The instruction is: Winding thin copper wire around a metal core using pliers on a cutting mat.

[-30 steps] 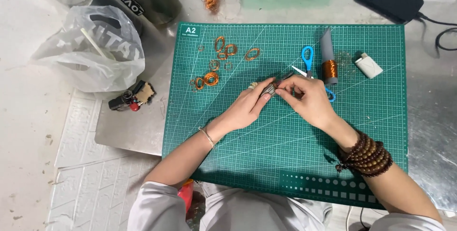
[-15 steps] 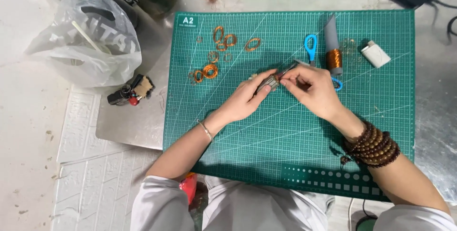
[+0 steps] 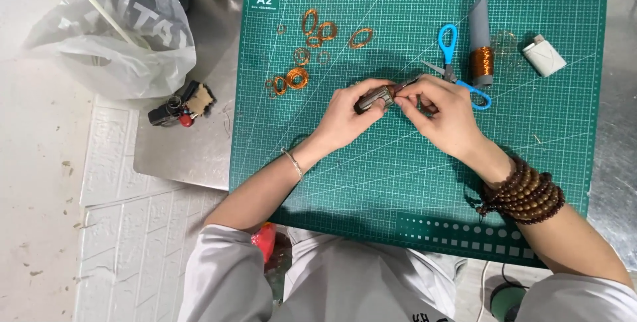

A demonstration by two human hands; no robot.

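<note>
My left hand (image 3: 348,115) grips a small dark cylindrical piece (image 3: 373,98) over the middle of a green cutting mat (image 3: 411,183). My right hand (image 3: 441,111) meets it from the right, fingertips pinched at the end of that piece, on what looks like thin copper wire. Several copper wire coils (image 3: 312,43) lie on the mat beyond my left hand. Blue-handled scissors (image 3: 451,57) and a grey spool of copper wire (image 3: 480,47) lie just beyond my right hand.
A small white block (image 3: 543,57) sits at the mat's far right. A white plastic bag (image 3: 113,30) and a small black and red gadget (image 3: 180,105) lie left of the mat. Brown bead bracelets (image 3: 524,193) wrap my right wrist.
The view has shifted so the mat sits higher and larger in frame. Both hands stay joined on the small piece, with only slight finger movement.
</note>
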